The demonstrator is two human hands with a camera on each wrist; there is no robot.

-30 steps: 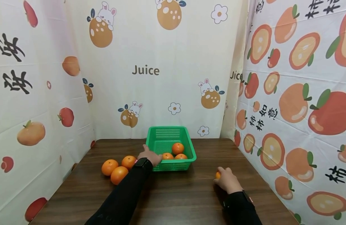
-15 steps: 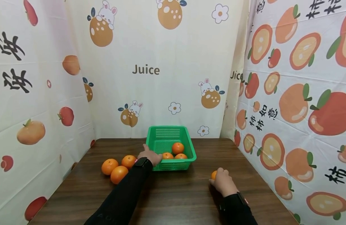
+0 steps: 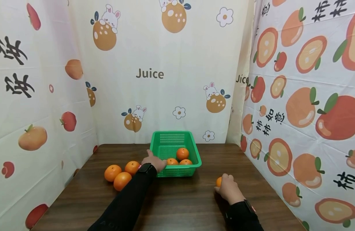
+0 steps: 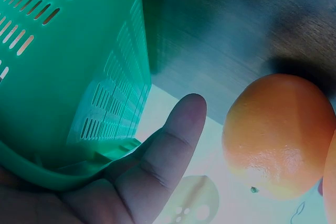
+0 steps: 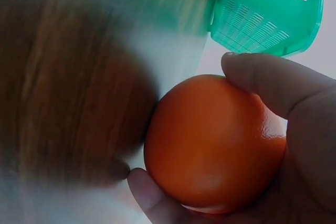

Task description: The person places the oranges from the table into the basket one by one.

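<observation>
My left hand [image 3: 154,162] holds the front-left corner of a green plastic basket [image 3: 174,172]. In the left wrist view one finger [image 4: 170,150] reaches out nearly straight beside the basket wall, and the rim hides part of the hand. Several oranges lie about: two at the front inside the basket, including one orange [image 3: 185,162], with another orange [image 3: 182,154] behind them. Off to the right, my right hand [image 3: 229,189] grips a single orange [image 5: 212,142] low at the table, thumb on one side and fingertips on the other.
Three loose oranges sit grouped left of the basket: a left one [image 3: 112,173], a back one [image 3: 132,167] and a front one [image 3: 122,181]. The brown wooden table [image 3: 183,205] meets fruit-printed cloth [image 3: 281,128] on the right and a printed curtain [image 3: 177,64] behind.
My right hand has shifted a little to the left with the orange, then stayed nearly still. The left hand and the basket hold their place.
</observation>
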